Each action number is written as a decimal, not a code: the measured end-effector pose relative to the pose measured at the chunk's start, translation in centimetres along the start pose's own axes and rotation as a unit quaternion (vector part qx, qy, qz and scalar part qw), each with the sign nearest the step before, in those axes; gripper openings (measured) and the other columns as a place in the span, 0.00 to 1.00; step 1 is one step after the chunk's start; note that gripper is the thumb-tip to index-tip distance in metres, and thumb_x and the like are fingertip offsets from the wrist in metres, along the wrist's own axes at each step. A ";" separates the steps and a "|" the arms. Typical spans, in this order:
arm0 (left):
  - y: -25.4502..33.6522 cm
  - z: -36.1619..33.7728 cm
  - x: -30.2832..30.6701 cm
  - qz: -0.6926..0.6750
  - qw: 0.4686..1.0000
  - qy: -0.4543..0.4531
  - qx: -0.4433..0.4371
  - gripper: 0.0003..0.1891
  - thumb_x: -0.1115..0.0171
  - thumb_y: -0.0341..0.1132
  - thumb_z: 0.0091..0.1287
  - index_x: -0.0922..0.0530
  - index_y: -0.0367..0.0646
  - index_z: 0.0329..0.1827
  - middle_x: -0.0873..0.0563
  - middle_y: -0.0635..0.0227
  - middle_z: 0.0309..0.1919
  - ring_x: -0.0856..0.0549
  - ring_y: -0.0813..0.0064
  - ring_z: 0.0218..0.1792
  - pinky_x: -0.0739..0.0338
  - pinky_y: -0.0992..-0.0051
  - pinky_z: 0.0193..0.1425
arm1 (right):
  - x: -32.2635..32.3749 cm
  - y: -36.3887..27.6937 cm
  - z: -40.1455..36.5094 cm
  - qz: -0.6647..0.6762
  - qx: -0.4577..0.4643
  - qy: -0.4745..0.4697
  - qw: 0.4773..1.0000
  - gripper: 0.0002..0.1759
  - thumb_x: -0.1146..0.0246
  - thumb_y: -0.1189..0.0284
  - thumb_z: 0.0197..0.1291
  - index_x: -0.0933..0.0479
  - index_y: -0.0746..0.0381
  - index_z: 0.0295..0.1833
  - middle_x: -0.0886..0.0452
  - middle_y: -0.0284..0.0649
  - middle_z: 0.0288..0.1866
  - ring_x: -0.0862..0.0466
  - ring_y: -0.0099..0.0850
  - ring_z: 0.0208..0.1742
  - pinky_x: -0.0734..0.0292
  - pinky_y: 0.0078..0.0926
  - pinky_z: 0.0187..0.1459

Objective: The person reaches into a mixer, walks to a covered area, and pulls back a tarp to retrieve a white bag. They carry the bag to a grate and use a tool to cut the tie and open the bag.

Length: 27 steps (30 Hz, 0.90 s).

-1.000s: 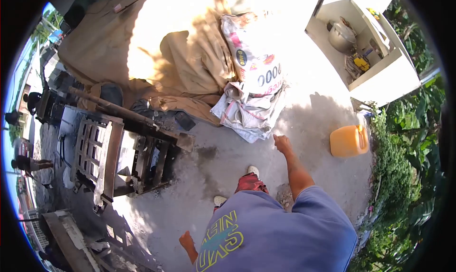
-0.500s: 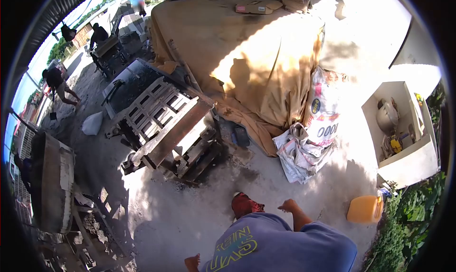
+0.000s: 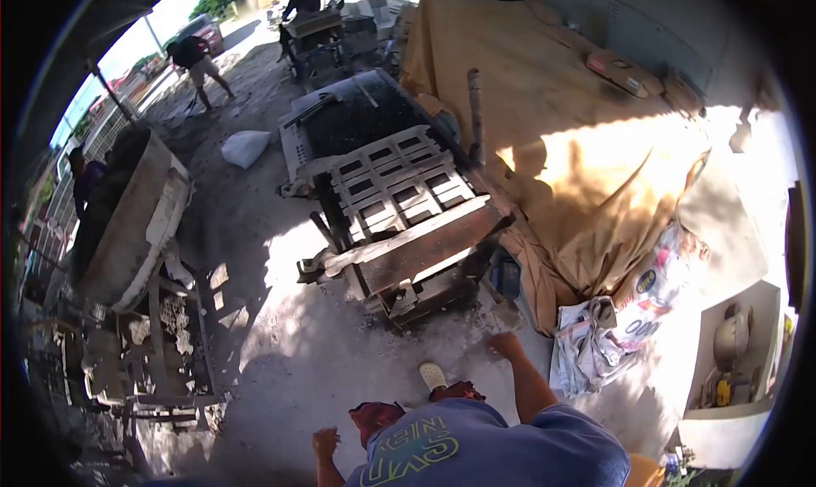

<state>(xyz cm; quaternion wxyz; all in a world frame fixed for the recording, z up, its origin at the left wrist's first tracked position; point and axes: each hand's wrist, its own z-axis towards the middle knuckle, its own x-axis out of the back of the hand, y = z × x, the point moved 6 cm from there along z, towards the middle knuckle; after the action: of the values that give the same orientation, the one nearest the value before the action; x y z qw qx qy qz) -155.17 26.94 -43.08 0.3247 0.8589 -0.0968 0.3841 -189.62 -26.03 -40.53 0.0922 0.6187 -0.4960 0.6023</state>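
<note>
My left hand [image 3: 325, 441] hangs beside the blue shirt [image 3: 501, 449] at the bottom of the view, its fingers loosely bent and apart, holding nothing. Stretched forward over the dusty floor, my right hand [image 3: 503, 343] is open and empty. It is nearest to the front end of a metal-framed machine [image 3: 399, 185] with a slotted grate, without visibly touching it. One light clog [image 3: 433, 376] shows on the ground between the hands.
Right of the machine, a tan tarp [image 3: 544, 147] covers a large pile, with printed sacks [image 3: 586, 347] at its foot. A white box [image 3: 735, 423] holds tools at far right. A big tub [image 3: 132, 223] stands left. Two people [image 3: 200, 62] [image 3: 303, 1] are further back; another [image 3: 87, 177] is behind the tub.
The view has swung left, so the machine, tarp and sacks sit further right. The machine is closer to my hands. A clog and both red-patterned trouser legs now show.
</note>
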 end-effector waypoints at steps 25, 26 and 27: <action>-25.4 -5.6 25.4 -0.329 0.837 0.286 0.331 0.17 0.44 0.43 0.58 0.23 0.35 0.27 0.20 0.62 0.17 0.22 0.71 0.18 0.28 0.71 0.25 | -19.6 -53.9 15.8 0.099 0.152 -0.285 0.941 0.15 0.48 0.64 0.55 0.23 0.65 0.34 0.20 0.43 0.27 0.18 0.29 0.27 0.25 0.26 0.30; -26.0 -4.3 26.5 -0.319 0.848 0.275 0.321 0.17 0.44 0.43 0.58 0.23 0.35 0.27 0.20 0.62 0.17 0.22 0.71 0.18 0.28 0.71 0.25 | -19.3 -56.4 16.4 0.079 0.154 -0.282 0.944 0.16 0.50 0.63 0.54 0.22 0.64 0.33 0.20 0.44 0.27 0.18 0.32 0.27 0.25 0.28 0.32; -26.6 -3.1 27.2 -0.361 0.823 0.297 0.322 0.16 0.45 0.42 0.57 0.23 0.34 0.27 0.20 0.62 0.18 0.22 0.71 0.18 0.28 0.71 0.26 | -19.9 -57.0 17.6 0.087 0.140 -0.275 0.947 0.16 0.50 0.63 0.54 0.22 0.64 0.33 0.20 0.44 0.27 0.18 0.32 0.27 0.25 0.28 0.32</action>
<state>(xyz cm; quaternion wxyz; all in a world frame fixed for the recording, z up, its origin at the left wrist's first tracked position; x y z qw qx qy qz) -127.35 51.67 -34.76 0.1581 0.7328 0.4503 0.4850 -132.42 -0.58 -34.15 -0.1885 0.7211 -0.4647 0.4781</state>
